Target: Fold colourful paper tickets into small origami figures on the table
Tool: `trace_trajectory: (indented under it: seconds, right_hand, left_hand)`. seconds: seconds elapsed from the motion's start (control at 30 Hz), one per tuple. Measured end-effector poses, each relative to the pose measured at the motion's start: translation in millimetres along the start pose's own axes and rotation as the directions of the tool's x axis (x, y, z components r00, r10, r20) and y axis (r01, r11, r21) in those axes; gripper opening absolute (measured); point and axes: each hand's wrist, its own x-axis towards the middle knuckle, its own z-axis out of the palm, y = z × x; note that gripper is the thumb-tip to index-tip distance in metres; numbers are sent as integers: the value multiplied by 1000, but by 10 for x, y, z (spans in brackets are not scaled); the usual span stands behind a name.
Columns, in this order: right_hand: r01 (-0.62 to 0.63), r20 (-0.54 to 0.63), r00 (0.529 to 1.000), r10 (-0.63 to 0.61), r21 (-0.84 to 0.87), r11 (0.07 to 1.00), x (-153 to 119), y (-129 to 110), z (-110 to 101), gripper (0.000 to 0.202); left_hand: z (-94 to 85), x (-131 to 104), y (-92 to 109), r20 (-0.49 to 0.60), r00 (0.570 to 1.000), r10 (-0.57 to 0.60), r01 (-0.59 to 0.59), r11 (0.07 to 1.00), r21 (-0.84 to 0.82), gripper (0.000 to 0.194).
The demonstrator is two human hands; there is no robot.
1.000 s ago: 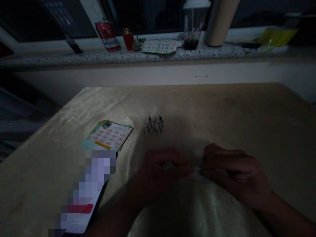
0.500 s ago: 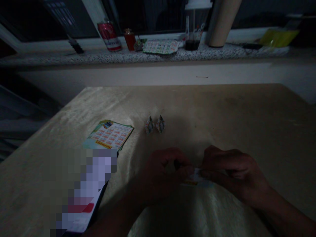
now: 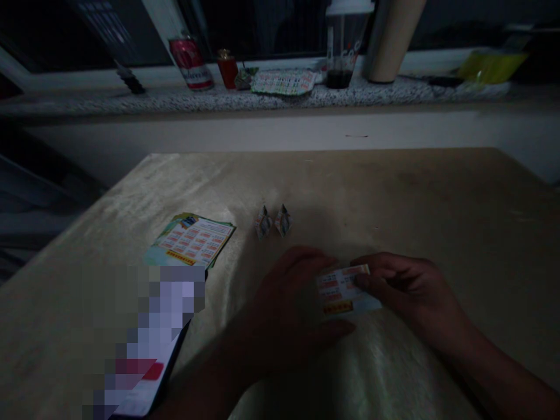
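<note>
A folded calendar card (image 3: 335, 290), printed with small month grids and a yellow strip, is pinched between the thumb and fingers of my right hand (image 3: 413, 291). My left hand (image 3: 293, 315) is spread around the card's left side, thumb below it and fingers above; whether it touches the card is hard to see. Two small folded paper pieces (image 3: 263, 223), diamond-shaped with pointed tops, stand side by side beyond my hands. To the left lies a stack of calendar cards (image 3: 196, 239) with similar print.
A phone (image 3: 146, 391) with a blurred-out screen lies at the left, just below the stack. On the granite windowsill (image 3: 166, 105) stand a red can (image 3: 191, 64), an orange lighter (image 3: 227, 70), a folded-paper piece (image 3: 283, 83), a lidded cup (image 3: 345, 49) and a tan cylinder (image 3: 394, 44).
My left hand has let go of the card, its thumb and fingers spreading apart. More of the card's printed face now shows, raised a little in my right hand.
</note>
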Motion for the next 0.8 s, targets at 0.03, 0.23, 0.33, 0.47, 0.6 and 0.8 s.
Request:
trace_trajectory:
  seconds: [0.03,0.23,0.33,0.47,0.6,0.8]
  right_hand:
    - [-14,-10,1000,15,14,1000,3,3,2,19]
    - [40,38,998,-49,209,977,-8,-2,11,32]
    - [71,93,991,-97,247,966,-25,16,26,61]
    - [90,35,995,-95,139,986,-42,35,69,71]
    - [101,9,995,-102,94,990,-53,40,89,66]
    - [94,43,994,-99,111,989,-67,38,81,61]
  left_hand:
    - [1,-9,-2,37,999,35,-37,997,61,65]
    - [31,28,-1,38,997,-65,61,994,90,51]
    - [37,69,28,6,977,-212,211,974,-79,42]
    - [50,91,28,42,949,-314,312,903,-297,38]
    - [72,89,-8,66,936,-344,343,862,-372,43]
    - [86,102,-44,85,910,-406,397,792,-463,39]
